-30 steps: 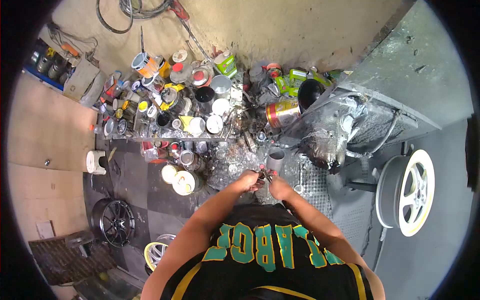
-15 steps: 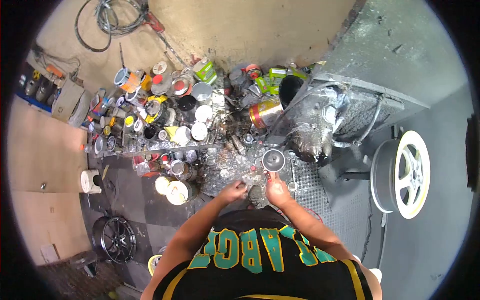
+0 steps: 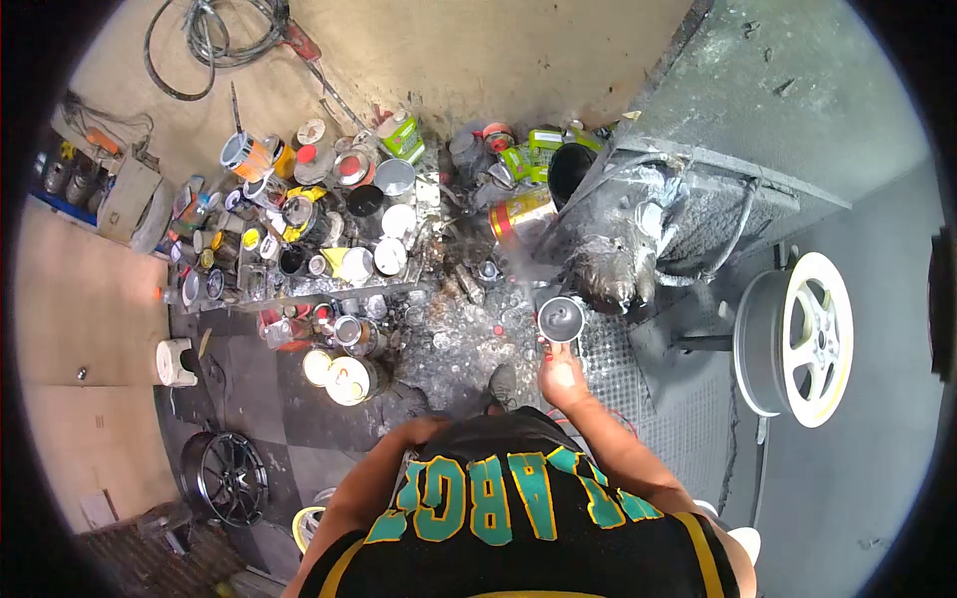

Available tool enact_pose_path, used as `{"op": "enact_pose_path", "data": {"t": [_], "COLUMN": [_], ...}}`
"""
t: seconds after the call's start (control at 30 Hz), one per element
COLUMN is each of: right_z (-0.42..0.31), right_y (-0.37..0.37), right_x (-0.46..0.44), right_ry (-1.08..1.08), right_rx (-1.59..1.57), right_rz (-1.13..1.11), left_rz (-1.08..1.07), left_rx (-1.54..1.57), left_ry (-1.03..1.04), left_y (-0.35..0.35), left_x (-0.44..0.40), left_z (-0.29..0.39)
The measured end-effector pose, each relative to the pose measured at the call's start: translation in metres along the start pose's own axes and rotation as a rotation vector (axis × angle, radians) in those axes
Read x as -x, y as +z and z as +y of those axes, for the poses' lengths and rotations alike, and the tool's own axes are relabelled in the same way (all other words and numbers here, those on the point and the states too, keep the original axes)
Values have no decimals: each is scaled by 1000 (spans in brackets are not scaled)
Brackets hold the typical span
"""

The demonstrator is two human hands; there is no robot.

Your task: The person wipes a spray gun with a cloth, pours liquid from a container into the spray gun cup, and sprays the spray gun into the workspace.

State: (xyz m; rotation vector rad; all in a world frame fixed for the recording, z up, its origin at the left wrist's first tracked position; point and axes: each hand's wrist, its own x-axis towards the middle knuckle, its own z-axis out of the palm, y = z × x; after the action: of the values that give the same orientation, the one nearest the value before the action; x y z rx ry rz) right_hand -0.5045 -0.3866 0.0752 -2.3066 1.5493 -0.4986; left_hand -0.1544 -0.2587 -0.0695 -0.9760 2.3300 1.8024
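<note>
My right hand (image 3: 563, 379) is closed around the handle of a spray gun. The gun's round cup (image 3: 561, 320) is uncovered on top and shows grey liquid inside. A faint haze spreads from the gun toward the bench; the gun's body is mostly hidden under the cup. My left hand (image 3: 427, 430) is drawn back against the front of my black jersey (image 3: 528, 498), its fingers hidden. Ahead of the cup hangs a grey, paint-crusted bundle (image 3: 613, 269).
Paint cans, cups and bottles crowd the bench (image 3: 349, 293) at left. Large paint tins (image 3: 351, 381) stand on the floor. At right a pale wheel rim (image 3: 819, 341) is mounted on a bar. A dark rim (image 3: 234, 478) stands lower left. A coiled hose (image 3: 244, 55) hangs above.
My left hand has pulled back from beside the gun to my waist. The spray gun has shifted slightly right and nearer me, and a haze now shows in front of it.
</note>
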Motion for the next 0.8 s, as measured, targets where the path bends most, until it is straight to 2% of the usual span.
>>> {"op": "enact_pose_path", "data": {"t": [0.07, 0.2, 0.27, 0.4, 0.43, 0.5, 0.57, 0.6, 0.63, 0.7, 0.8], "right_z": [4, -12, -11, -12, -8, -6, -8, -3, -6, -14, -11], "right_y": [3, -20, -20, -25, -20, -18, -22, -14, -19, -33, -30], "right_x": [4, -4, -5, -9, -10, -11, -13, -12, -13, -20, -21], "right_ry": [114, 264, 209, 337, 320, 306, 375, 366, 369, 431, 427], "right_rx": [-108, -191, -141, -203, -176, -153, -159, -149, -153, -175, -160], "right_rz": [-102, -179, -178, -228, -212, -192, -274, -285, -284, -360, -361], "left_rz": [14, 35, 12, 41, 55, 64, 35, 31, 40, 46, 44], "left_rx": [243, 331, 169, 285, 140, -8, 170, 167, 353, 536, 551], "left_ry": [-149, -207, -118, -84, 26, 135, -74, -77, -119, -163, -247], "left_y": [6, 30, 34, 43, 44, 32, -10, -22, -33, -38, -31], "left_x": [-4, -12, -15, -17, -18, -16, -6, -4, -3, -3, -7], "left_z": [-3, -37, -47, -59, -63, -47, 35, 61, 83, 89, 73]}}
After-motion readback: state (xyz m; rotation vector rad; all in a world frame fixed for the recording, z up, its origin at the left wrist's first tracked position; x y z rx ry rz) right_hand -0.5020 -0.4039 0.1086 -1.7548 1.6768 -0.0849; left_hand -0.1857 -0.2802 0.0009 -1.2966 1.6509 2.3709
